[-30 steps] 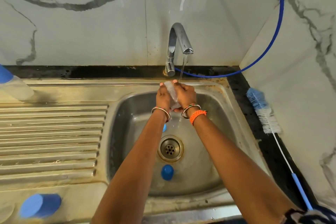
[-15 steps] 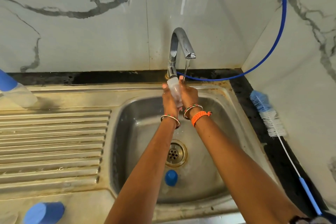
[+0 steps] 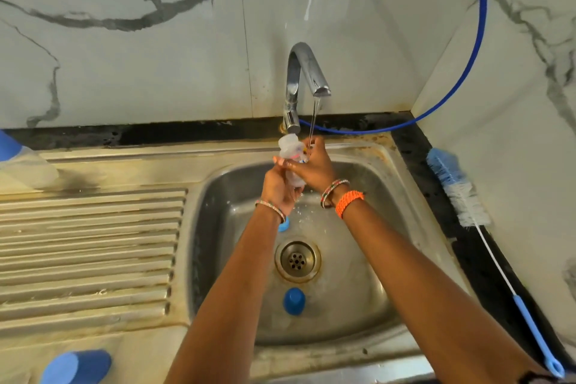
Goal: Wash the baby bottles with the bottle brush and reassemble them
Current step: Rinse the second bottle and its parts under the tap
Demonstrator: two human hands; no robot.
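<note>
Both hands meet over the back of the sink basin (image 3: 367, 259), gripping a clear baby bottle (image 3: 288, 150) between them. The left hand (image 3: 279, 187) curls around the lower part of the bottle from below; the right hand (image 3: 311, 167) wraps its fingers across the bottle's middle from the right side. The bottle stands roughly upright, tilted slightly left, its open neck uppermost and just below the base of the tap (image 3: 307, 78). A thin stream of water (image 3: 313, 121) falls from the spout onto the top of the right hand, just right of the bottle neck. Bangles circle both wrists, and an orange beaded band (image 3: 349, 201) sits on the right wrist.

Below the hands, in the basin, lies the drain (image 3: 297, 260); nearer the person than the drain stands a blue cap (image 3: 294, 301), and a smaller blue part (image 3: 283, 224) shows partly behind the left wrist. To the right of the hands, on the dark table edge against the wall, rests the bottle brush (image 3: 458, 187), bristles farther back, blue handle toward the person. To the left, past the ridged draining board (image 3: 87, 252), a second bottle (image 3: 21, 162) with a blue top lies at the far left edge, and a blue cup-shaped cover (image 3: 76, 368) lies at the near left corner. A blue hose (image 3: 480, 40) loops along the wall behind the tap.
</note>
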